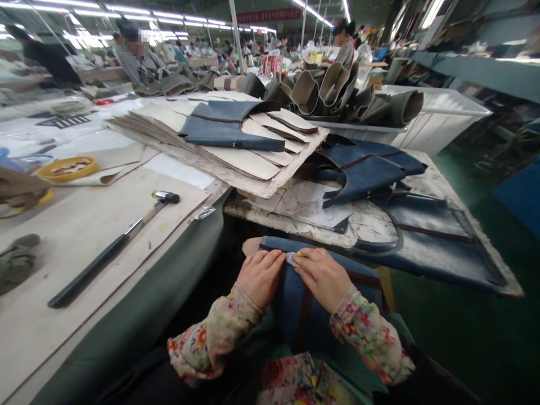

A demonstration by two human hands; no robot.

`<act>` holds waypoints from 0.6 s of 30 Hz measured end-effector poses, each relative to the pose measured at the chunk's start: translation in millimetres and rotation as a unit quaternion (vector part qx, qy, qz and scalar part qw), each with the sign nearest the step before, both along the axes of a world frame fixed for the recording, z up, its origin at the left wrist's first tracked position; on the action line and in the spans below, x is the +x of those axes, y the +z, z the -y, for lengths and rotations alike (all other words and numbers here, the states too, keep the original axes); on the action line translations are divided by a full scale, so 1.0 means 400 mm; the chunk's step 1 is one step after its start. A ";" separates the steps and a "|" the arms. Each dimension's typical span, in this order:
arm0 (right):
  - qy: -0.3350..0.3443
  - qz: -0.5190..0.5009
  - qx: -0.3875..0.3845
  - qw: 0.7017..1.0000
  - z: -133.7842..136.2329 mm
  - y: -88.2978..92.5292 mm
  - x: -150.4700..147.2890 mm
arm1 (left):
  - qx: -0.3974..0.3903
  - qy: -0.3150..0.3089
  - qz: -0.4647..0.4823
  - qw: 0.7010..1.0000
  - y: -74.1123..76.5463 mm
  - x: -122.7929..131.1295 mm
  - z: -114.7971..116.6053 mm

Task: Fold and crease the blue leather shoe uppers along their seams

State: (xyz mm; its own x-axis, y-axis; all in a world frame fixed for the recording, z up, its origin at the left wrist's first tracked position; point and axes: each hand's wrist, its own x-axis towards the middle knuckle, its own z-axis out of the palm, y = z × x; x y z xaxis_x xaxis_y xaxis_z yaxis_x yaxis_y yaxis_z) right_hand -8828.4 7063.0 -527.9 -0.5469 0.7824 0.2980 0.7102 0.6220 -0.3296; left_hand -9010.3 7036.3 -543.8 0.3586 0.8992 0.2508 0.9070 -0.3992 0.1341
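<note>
A blue leather panel (291,304) with dark brown strips lies over my lap, its far edge raised in front of me. My left hand (262,277) has its fingers curled over that edge. Close beside it, my right hand (324,275) pinches the same edge, thumbs and undersides of the fingers mostly hidden. Between the fingertips shows a small pale lilac piece (291,258), with a bit of yellow by the right fingers; I cannot make out what these are. A light tan rounded end (252,246) sticks out beyond my left hand.
A hammer (122,242) lies on the table at left, near a yellow dish (67,169). Stacked pale sheets (169,126) carry a blue leather piece (219,126). More blue leather pieces (367,163) lie at right, before a white bin (442,112) with olive pieces. People work farther back.
</note>
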 end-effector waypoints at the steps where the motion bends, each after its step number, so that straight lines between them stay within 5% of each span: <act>1: -0.001 0.001 -0.008 1.000 -0.007 0.002 -0.011 | 0.001 0.008 -0.004 1.000 0.002 -0.009 -0.001; 11: 0.042 0.043 -0.040 0.997 -0.073 0.009 -0.134 | 0.011 0.083 -0.011 0.996 0.005 -0.085 -0.012; 18: 0.047 0.068 0.002 0.997 -0.047 0.009 -0.089 | -0.011 0.089 -0.027 0.996 0.009 -0.076 0.001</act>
State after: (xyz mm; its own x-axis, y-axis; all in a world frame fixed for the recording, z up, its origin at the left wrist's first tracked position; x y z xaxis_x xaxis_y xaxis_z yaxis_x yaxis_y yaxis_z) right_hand -8863.8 7081.8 -524.1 -0.6528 0.7253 0.2186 0.6876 0.6884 -0.2310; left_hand -9040.7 7035.8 -540.2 0.2055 0.9548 0.2148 0.9694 -0.2287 0.0893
